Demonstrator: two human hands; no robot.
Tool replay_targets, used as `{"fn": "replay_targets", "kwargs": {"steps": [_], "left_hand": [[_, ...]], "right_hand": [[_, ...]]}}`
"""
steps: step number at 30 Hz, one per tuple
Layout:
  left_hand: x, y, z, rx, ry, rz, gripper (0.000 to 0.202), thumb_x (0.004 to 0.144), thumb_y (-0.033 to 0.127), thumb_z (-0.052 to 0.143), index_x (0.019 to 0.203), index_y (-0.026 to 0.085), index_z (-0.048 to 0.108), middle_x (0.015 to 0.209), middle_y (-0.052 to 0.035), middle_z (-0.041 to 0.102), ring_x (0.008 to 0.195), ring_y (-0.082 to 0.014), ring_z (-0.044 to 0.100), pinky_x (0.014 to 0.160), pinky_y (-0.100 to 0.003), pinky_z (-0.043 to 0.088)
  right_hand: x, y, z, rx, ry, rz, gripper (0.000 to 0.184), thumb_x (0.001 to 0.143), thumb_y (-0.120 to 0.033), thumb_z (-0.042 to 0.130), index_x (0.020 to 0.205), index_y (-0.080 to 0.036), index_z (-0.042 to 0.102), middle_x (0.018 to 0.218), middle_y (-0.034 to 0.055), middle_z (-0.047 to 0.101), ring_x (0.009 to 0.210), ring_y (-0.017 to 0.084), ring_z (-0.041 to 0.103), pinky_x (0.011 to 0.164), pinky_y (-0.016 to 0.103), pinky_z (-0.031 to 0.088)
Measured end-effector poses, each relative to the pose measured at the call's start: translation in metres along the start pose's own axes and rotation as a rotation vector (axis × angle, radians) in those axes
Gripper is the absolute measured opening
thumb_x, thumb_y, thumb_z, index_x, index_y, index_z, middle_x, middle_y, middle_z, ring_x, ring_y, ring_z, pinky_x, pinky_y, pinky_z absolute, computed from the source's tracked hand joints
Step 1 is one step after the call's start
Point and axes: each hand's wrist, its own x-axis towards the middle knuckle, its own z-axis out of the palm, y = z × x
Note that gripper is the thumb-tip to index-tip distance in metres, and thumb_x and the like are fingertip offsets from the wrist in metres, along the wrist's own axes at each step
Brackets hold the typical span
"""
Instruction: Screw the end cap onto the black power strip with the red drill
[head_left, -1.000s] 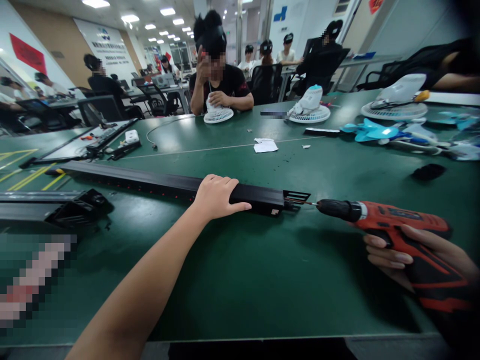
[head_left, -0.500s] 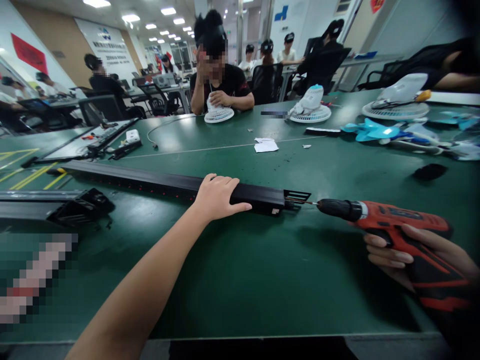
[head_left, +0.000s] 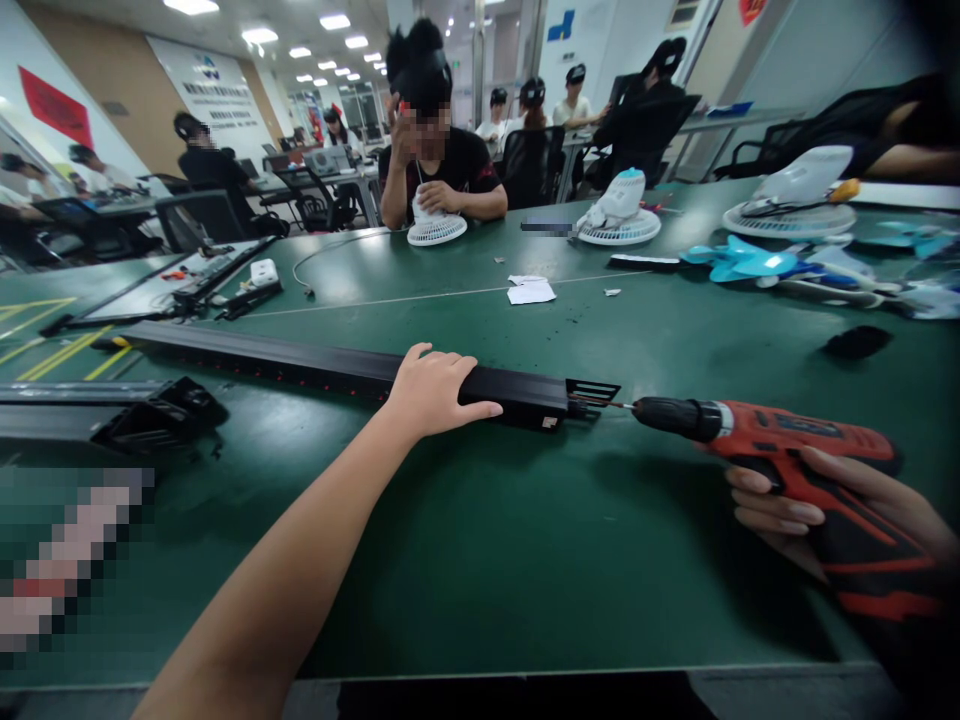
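Green workshop table, black strip

The long black strip looks like matt painted metal, smooth along its top. The drill has a glossy red plastic body (black rubbery grip, dark metal chuck). The green surface is a smooth mat with a dull sheen.

Left hand flat on black power strip, right hand gripping red drill
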Motion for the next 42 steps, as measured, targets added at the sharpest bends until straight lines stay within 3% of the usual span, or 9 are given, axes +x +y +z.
{"fn": "replay_targets", "kwargs": {"steps": [6,16,28,36,42], "left_hand": [[0.002,-0.002,0.001,0.019,0.013,0.018,0.078,0.094,0.088,0.051,0.127,0.022,0.075,0.119,-0.0119,0.081,0.111,-0.0334,0.074,0.124,-0.057,0.034],[0.001,-0.002,0.006,0.014,0.062,0.028,0.077,0.093,0.088,0.052,0.125,0.022,0.074,0.114,-0.0112,0.081,0.105,-0.0323,0.074,0.119,-0.055,0.038],[0.002,0.0,-0.003,0.082,0.0,0.049,0.077,0.092,0.09,0.052,0.123,0.023,0.075,0.111,-0.0113,0.081,0.103,-0.0329,0.075,0.123,-0.058,0.033],[0.004,-0.002,-0.001,0.046,-0.008,0.037,0.078,0.093,0.089,0.051,0.122,0.021,0.074,0.115,-0.0124,0.081,0.106,-0.0337,0.075,0.121,-0.057,0.036],[0.004,-0.002,-0.003,0.045,-0.02,0.03,0.076,0.093,0.089,0.051,0.12,0.022,0.075,0.113,-0.0115,0.081,0.106,-0.0336,0.074,0.122,-0.059,0.036]], "right_hand": [[0.004,0.001,-0.006,-0.063,-0.05,-0.022,0.039,0.076,-0.053,0.081,0.097,-0.025,0.064,0.065,-0.002,0.037,0.055,0.016,0.036,0.042,0.028,0.041],[-0.003,0.002,0.008,-0.067,-0.005,-0.007,0.042,0.07,-0.049,0.086,0.09,-0.026,0.058,0.061,-0.0036,0.036,0.054,0.015,0.033,0.044,0.026,0.045],[-0.002,0.001,0.006,-0.1,-0.02,-0.007,0.044,0.066,-0.049,0.088,0.087,-0.026,0.057,0.06,-0.0028,0.035,0.054,0.015,0.035,0.042,0.026,0.041],[0.0,0.001,0.005,-0.072,-0.032,-0.021,0.04,0.069,-0.045,0.087,0.09,-0.025,0.06,0.063,-0.0018,0.039,0.056,0.015,0.035,0.046,0.029,0.048],[0.001,0.0,-0.001,-0.164,-0.072,-0.062,0.039,0.073,-0.051,0.085,0.089,-0.025,0.061,0.065,-0.0021,0.036,0.056,0.017,0.035,0.044,0.03,0.045]]}}
